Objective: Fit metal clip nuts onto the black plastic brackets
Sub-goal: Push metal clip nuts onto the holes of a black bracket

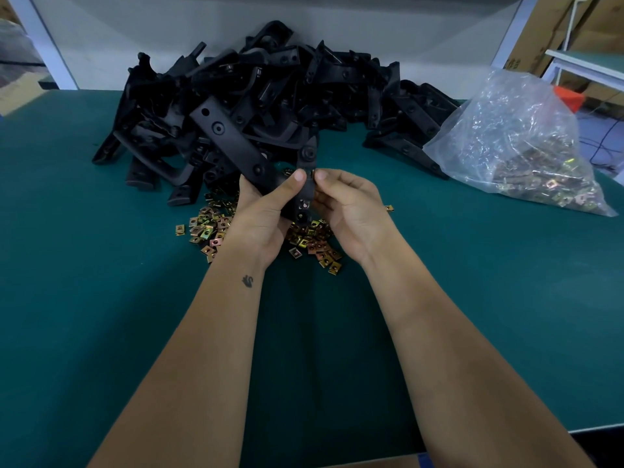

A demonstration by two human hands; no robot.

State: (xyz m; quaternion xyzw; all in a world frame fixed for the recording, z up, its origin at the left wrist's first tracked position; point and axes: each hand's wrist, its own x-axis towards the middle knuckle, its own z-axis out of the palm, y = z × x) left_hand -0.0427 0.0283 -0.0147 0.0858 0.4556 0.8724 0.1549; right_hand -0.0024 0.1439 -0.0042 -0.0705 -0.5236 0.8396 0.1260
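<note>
I hold one black plastic bracket [233, 140] above the green table [101, 298]. My left hand [266, 214] grips its lower part, thumb up along its short arm. My right hand [351, 211] pinches a small metal clip nut [313, 173] against the edge of that arm, between thumb and forefinger. A clip nut [305, 205] sits lower on the same arm. Loose brass-coloured clip nuts [209, 224] lie scattered on the table under both hands. A big heap of black brackets [270, 82] is piled behind.
A clear plastic bag [513, 136] full of clip nuts lies at the right. A white wall and frame posts stand behind the heap. Cardboard boxes and a shelf are at the far right. The table's front edge runs near my elbows.
</note>
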